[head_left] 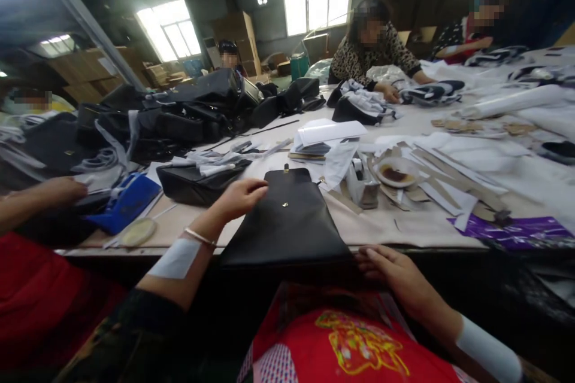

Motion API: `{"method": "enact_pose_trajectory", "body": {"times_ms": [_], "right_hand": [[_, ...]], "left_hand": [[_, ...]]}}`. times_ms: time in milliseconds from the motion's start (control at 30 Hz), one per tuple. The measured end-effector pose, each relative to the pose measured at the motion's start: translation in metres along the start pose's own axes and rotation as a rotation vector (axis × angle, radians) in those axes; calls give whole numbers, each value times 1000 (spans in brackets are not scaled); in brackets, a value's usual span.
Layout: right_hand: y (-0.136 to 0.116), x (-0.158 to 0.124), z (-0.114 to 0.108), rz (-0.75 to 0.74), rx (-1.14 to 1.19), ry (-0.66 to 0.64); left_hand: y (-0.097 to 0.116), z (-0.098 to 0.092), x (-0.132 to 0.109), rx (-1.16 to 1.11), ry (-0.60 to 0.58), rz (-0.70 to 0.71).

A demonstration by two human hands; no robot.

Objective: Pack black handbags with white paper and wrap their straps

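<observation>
A black leather-like bag (296,227) lies flat before me, its near end reaching over the table edge. Its flap end points away from me and carries a small gold-coloured clasp (286,168); a second metal fitting (284,204) sits on the body. My left hand (242,198) is closed, fingers curled, at the bag's upper left edge; what lies inside the fingers is hidden. At the near right corner, my right hand (389,269) has its thumb and fingers drawn together on the bag's edge.
Another black bag (202,182) with white wrapping lies left of mine, beside a blue holder (128,200). A bowl of brown liquid (396,171) stands among cardboard strips at right, near a purple packet (516,232). A neighbour's hand (54,194) is at left; co-workers sit across.
</observation>
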State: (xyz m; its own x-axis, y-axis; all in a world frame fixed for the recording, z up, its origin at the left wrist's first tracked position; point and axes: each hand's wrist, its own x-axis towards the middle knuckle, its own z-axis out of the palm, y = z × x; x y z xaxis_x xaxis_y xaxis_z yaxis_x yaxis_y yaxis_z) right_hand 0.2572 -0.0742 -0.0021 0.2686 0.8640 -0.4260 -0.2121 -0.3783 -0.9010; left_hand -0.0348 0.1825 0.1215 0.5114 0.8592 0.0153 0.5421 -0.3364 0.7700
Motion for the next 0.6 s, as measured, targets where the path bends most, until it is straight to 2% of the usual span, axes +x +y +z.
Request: {"method": "enact_pose_trajectory", "body": {"times_ms": [33,67,133,167,267,333,400,500,600], "right_hand": [[-3,-1,-2,-25,12,13],[-8,0,-1,-42,32,9],[-19,7,10,-69,68,-30],[-24,11,18,-87,73,-59],[-40,23,42,-143,36,-142],[-47,24,50,-192,-51,-190],[-51,21,50,-229,-171,-223],[-55,16,43,-230,-328,-226],[-65,23,45,-260,-458,-108]], "left_hand": [[-22,-6,-8,-95,175,-148],[-41,-9,-17,-124,259,-221],[-67,-5,-41,-184,298,-320],[-72,2,-54,-216,297,-352],[-68,31,-93,-421,255,-392],[-55,49,-115,-781,233,-442],[-46,58,-134,-986,203,-519],[-48,54,-147,-918,145,-525],[-62,37,-133,-521,135,-400]]}}
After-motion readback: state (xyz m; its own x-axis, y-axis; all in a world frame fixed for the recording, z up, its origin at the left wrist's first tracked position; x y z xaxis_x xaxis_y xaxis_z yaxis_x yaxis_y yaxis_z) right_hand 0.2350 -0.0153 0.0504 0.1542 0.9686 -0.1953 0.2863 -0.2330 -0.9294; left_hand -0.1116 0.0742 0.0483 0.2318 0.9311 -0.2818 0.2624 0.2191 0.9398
